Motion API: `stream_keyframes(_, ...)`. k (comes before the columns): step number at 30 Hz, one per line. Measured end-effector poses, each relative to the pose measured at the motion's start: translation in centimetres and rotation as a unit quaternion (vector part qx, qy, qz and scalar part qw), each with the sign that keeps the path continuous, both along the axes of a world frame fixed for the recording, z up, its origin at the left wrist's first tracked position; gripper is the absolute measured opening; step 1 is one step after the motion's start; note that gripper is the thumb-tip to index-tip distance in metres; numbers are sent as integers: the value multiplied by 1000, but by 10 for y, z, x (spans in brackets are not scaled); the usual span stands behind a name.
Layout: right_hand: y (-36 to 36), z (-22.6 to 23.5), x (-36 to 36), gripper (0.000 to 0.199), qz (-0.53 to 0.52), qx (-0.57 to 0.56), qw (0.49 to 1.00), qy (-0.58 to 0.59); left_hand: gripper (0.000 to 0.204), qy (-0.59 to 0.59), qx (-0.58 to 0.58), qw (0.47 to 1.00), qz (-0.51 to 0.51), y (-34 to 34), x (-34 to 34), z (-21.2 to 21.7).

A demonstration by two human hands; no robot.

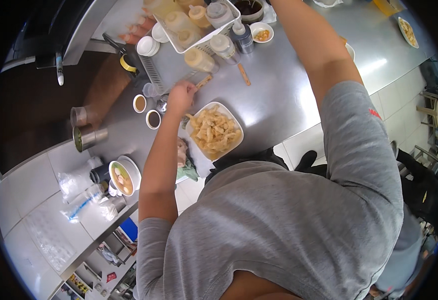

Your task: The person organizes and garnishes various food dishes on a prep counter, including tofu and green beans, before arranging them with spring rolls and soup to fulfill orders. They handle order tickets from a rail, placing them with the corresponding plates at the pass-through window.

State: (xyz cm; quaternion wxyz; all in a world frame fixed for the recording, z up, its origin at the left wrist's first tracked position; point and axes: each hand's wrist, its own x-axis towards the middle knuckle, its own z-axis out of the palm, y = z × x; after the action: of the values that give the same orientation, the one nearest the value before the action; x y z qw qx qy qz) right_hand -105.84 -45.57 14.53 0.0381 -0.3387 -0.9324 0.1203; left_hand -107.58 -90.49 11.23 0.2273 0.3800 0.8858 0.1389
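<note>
My left hand [181, 97] is over the steel counter, its fingers curled closed. A short wooden strip [205, 81] begins right at the fingertips; whether they grip it I cannot make out. Just nearer to me is a white square dish [238, 134] heaped with pale golden fried strips [213, 129]. To the hand's left stand two small sauce cups, a brown one [139, 103] and a dark one [153, 119]. A second wooden strip [244, 74] lies farther right. My right arm [324, 55] reaches far across the counter, and its hand is beyond the top edge of the picture.
A white basket [181, 49] of squeeze bottles is at the back, with more bottles [199, 60] beside it. Small white dishes [148, 46] are stacked to its left. At left are a steel container [90, 138] and a white soup bowl [135, 172].
</note>
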Motion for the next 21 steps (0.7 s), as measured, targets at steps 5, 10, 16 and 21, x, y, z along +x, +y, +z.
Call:
stream_keyframes(5,30,-13,24,21,25,114,989,86,17,16,33,998,-42,14,-8,-5)
stream_keyframes(10,-93,83,111,24,-51,10,931,362,22,-79,40,992,86,-24,2,29)
stream_keyframes(16,-175,46,172,23,-43,-319,855,407,22,-224,98,954,172,-30,2,41)
stream_keyframes(21,-217,43,183,23,-27,-382,833,398,43,19,-30,997,62,-18,9,7)
